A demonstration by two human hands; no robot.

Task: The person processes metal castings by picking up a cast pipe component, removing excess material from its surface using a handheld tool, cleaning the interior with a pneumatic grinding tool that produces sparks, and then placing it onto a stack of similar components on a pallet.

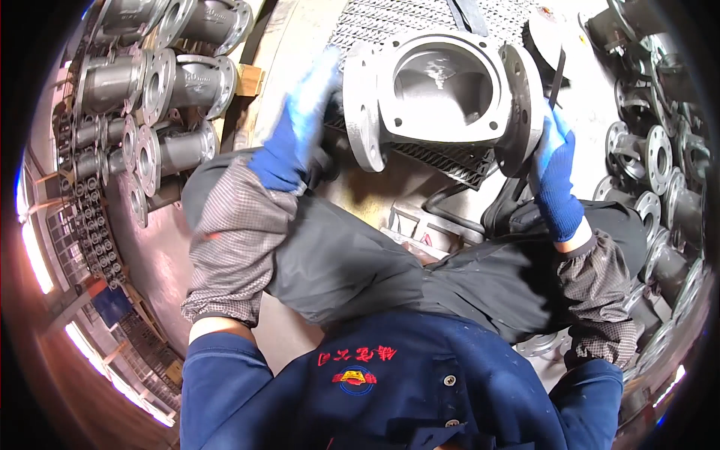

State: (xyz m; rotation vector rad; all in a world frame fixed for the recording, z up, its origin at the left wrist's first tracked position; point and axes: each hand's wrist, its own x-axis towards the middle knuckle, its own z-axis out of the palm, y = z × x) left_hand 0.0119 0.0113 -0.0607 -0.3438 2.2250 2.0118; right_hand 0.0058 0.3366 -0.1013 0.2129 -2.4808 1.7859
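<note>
A grey cast-metal valve body (375, 82) with a round flange at each side lies before me on a metal grating (360, 30). Its wide opening faces up and shows the hollow inside. My left hand (300, 124), in a blue glove, is raised beside the left flange, fingers stretched forward and smeared by motion. Against the outer side of the right flange (523, 112) is my gloved right hand (555, 161); its fingers are mostly hidden. A thin dark strip (557, 79) rises just above that hand, and I cannot tell whether it is held.
Stacked flanged valve bodies (180, 86) stand on the left by a wooden block (249, 80). More grey castings (649, 161) crowd the right side. A pale round-ended object (546, 37) sits behind the right flange. Below the grating runs a dark hose or bar (454, 214).
</note>
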